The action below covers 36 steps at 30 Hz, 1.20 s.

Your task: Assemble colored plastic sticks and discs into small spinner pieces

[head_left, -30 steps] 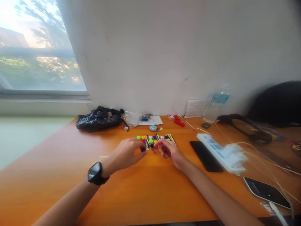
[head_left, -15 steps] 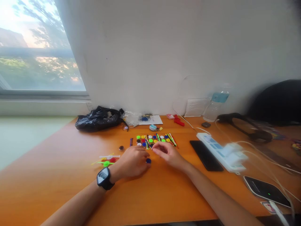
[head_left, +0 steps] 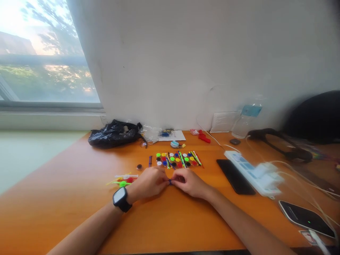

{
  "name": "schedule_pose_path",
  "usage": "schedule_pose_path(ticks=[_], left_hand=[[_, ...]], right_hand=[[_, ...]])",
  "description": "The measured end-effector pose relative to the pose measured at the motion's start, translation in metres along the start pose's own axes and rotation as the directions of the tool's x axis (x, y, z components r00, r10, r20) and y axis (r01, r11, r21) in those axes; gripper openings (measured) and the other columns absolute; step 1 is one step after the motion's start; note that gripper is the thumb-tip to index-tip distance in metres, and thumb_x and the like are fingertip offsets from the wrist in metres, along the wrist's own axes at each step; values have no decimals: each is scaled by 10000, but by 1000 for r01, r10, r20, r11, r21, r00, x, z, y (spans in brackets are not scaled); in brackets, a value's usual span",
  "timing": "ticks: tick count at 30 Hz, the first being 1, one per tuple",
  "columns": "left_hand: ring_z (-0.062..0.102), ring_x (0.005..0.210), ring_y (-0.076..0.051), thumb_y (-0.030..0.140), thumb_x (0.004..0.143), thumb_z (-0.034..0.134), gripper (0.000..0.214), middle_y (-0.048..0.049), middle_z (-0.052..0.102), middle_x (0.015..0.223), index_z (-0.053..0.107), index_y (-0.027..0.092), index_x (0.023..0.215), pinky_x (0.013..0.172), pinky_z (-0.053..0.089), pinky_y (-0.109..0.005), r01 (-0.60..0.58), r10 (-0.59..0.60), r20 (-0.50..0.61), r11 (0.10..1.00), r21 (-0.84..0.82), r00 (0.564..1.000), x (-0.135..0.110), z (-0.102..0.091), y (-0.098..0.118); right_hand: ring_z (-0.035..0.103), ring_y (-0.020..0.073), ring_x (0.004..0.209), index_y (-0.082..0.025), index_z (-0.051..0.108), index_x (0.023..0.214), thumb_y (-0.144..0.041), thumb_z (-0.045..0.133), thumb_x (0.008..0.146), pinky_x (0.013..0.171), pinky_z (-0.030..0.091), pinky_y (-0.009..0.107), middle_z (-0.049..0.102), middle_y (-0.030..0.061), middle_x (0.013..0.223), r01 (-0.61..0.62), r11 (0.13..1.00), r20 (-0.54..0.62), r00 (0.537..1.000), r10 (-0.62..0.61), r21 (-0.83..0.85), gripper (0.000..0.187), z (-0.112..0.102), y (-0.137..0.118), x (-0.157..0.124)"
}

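My left hand (head_left: 149,181), with a dark watch (head_left: 120,197) on its wrist, is closed with thumb and fingers pinched. Facing it, my right hand (head_left: 190,182) pinches too. Between the fingertips shows a small blue button-like disc (head_left: 170,182), partly covered by both hands. Just beyond lie rows of coloured discs (head_left: 172,159), with thin plastic sticks (head_left: 182,159) in bundles among them. Left of my left hand are white, red and green discs fitted with sticks (head_left: 124,180). A black disc (head_left: 139,166) and blue sticks (head_left: 150,161) lie apart nearby.
A black phone (head_left: 235,177) and a white power strip (head_left: 249,173) with cables lie to the right, near a charging pad (head_left: 305,219). At the back are a black plastic bag (head_left: 114,134), a round tin (head_left: 174,144), a red item (head_left: 204,137) and a bottle (head_left: 241,124).
My hands have come together, fingertips now meeting at the blue disc, which was at the left hand's fingers before. The right hand has moved down toward it. The view has shifted slightly.
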<state>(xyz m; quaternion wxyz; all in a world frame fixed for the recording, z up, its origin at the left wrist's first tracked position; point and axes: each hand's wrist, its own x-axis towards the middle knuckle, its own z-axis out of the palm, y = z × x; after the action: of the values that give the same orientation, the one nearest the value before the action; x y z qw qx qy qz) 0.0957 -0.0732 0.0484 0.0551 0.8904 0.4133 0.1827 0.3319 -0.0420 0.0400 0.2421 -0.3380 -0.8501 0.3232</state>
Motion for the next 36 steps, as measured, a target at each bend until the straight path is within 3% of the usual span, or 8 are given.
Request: schedule_pose_path(ticks=[9, 18, 27, 32, 36], left_hand=[[710, 754, -232, 255, 917, 623, 218, -60, 735, 766, 741, 246, 733, 625, 420, -304, 58, -58, 11, 998, 14, 998, 6, 2, 6], [703, 691, -231, 325, 898, 683, 161, -74, 730, 734, 726, 239, 769, 570, 371, -306, 123, -122, -13, 992, 23, 992, 7, 8, 3], [689, 740, -213, 429, 925, 684, 199, -47, 765, 856, 740, 256, 845, 629, 392, -292, 124, -127, -76, 992, -39, 989, 2, -13, 5], [685, 809, -210, 373, 1014, 531, 255, -29, 776, 907, 733, 259, 907, 702, 423, -295, 277, -277, -187, 960, -26, 942, 3, -39, -9], [703, 880, -238, 364, 995, 526, 230, -24, 793, 965, 734, 267, 984, 724, 435, -307, 475, -468, -239, 880, -33, 851, 0, -46, -34]], right_hand=[[607, 181, 712, -181, 731, 834, -338, 677, 951, 629, 426, 263, 720, 38, 790, -33, 999, 30, 999, 32, 19, 203, 5, 12, 1], [598, 178, 711, -187, 724, 846, -397, 681, 961, 626, 417, 260, 707, 32, 791, -30, 1000, 57, 998, 29, 8, 243, 2, 13, 1], [565, 163, 674, -204, 723, 863, -365, 660, 977, 618, 378, 266, 669, 13, 751, 24, 996, 0, 1000, -25, -82, 207, -7, -6, -2], [561, 165, 669, -219, 684, 852, -332, 613, 1001, 636, 378, 281, 645, 6, 728, 19, 986, -124, 992, -39, -163, 200, -19, -12, -2], [561, 171, 664, -221, 669, 829, -335, 596, 1006, 634, 365, 289, 637, 13, 716, 25, 976, -149, 987, -58, -214, 223, -23, -13, -1]])
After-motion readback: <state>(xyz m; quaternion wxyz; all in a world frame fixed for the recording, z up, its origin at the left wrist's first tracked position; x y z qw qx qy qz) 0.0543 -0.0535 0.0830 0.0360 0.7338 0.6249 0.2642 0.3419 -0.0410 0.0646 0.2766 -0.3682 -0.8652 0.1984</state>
